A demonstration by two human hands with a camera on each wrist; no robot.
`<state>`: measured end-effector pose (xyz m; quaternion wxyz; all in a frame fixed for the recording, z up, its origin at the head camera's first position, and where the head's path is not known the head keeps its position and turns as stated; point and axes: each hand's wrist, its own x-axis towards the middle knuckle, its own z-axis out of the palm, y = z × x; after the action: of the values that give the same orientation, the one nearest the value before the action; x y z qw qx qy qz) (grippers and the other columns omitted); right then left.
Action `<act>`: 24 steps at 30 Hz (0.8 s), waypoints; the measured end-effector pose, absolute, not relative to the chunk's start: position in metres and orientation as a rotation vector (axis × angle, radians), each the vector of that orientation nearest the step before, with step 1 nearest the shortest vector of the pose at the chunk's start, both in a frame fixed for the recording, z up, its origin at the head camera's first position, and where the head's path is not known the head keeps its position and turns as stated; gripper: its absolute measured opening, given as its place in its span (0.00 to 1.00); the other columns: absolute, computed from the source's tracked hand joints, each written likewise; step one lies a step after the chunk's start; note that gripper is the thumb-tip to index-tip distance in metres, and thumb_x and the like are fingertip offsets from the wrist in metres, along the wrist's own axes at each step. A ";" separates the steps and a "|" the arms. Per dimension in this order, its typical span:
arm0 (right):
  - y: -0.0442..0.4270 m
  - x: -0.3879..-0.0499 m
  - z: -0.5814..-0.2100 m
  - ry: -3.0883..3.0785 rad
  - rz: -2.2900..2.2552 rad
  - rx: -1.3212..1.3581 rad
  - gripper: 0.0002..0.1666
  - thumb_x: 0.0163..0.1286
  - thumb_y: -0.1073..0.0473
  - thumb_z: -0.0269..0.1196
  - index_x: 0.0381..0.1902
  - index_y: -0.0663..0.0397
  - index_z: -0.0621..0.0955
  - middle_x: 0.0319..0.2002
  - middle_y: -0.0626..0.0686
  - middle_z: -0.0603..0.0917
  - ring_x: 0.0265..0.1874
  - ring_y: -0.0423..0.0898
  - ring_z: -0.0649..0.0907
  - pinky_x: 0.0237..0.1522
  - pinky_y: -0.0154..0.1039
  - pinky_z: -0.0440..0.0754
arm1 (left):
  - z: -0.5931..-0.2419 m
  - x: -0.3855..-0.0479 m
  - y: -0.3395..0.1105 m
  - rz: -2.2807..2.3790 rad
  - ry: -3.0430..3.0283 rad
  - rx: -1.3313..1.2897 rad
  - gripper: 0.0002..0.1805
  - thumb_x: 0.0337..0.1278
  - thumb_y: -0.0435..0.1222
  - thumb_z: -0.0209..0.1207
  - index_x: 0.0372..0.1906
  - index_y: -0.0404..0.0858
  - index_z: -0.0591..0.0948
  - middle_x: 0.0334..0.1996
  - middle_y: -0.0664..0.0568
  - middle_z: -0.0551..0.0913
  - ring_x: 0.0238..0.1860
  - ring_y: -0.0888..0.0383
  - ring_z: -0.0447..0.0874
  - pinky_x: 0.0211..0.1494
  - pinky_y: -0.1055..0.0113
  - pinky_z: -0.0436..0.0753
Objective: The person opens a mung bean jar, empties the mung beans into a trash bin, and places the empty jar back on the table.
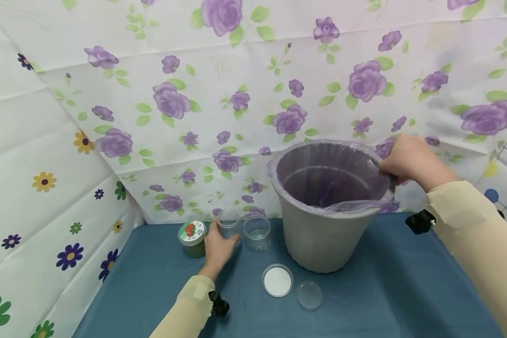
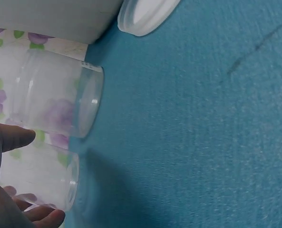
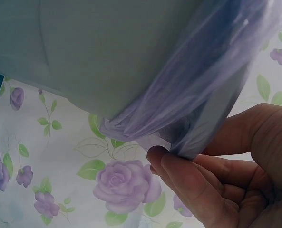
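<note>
A grey bin point(image 1: 327, 244) lined with a thin purple plastic bag point(image 1: 346, 206) stands right of centre, tilted a little. My right hand point(image 1: 416, 162) pinches its rim and the bag's folded edge between thumb and fingers, as the right wrist view shows. My left hand point(image 1: 218, 246) is around a clear plastic jar point(image 2: 45, 173), fingers on one side and thumb on the other. A second clear jar point(image 1: 257, 234) stands just right of it. Left of that hand is a jar with a printed lid point(image 1: 193, 233) and dark contents.
A round lid with a white disc point(image 1: 277, 280) and a clear lid point(image 1: 309, 295) lie on the blue tabletop point(image 1: 355, 314) in front of the bin. Flower-printed sheeting point(image 1: 236, 70) rises behind the table and along its left side.
</note>
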<state>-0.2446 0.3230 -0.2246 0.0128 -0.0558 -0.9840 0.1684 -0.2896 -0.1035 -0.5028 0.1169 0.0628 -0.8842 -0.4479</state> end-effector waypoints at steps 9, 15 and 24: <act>0.322 -0.244 -0.225 -3.065 0.541 -0.182 0.14 0.50 0.57 0.64 0.14 0.62 0.78 0.11 0.55 0.80 0.11 0.46 0.82 0.18 0.41 0.80 | -0.511 -0.290 -0.106 -1.362 -2.604 0.188 0.41 0.44 0.46 0.69 0.63 0.38 0.65 0.55 0.42 0.75 0.58 0.44 0.75 0.53 0.49 0.79; 0.322 -0.244 -0.224 -3.062 0.538 -0.185 0.15 0.50 0.56 0.65 0.15 0.63 0.79 0.10 0.55 0.80 0.11 0.46 0.82 0.18 0.40 0.79 | -0.511 -0.291 -0.108 -1.360 -2.621 0.183 0.40 0.44 0.46 0.69 0.62 0.39 0.65 0.54 0.42 0.76 0.56 0.44 0.76 0.51 0.49 0.79; 0.323 -0.242 -0.225 -3.059 0.540 -0.180 0.17 0.52 0.55 0.65 0.11 0.59 0.78 0.09 0.54 0.79 0.11 0.46 0.81 0.18 0.40 0.79 | -0.505 -0.291 -0.111 -1.387 -2.651 0.184 0.46 0.41 0.44 0.71 0.66 0.39 0.59 0.57 0.40 0.73 0.58 0.43 0.73 0.53 0.48 0.78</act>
<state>-0.2420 0.3231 -0.2247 0.0150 -0.0577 -0.9830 0.1736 -0.2907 -0.1113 -0.5047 0.0719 0.0613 -0.8821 -0.4615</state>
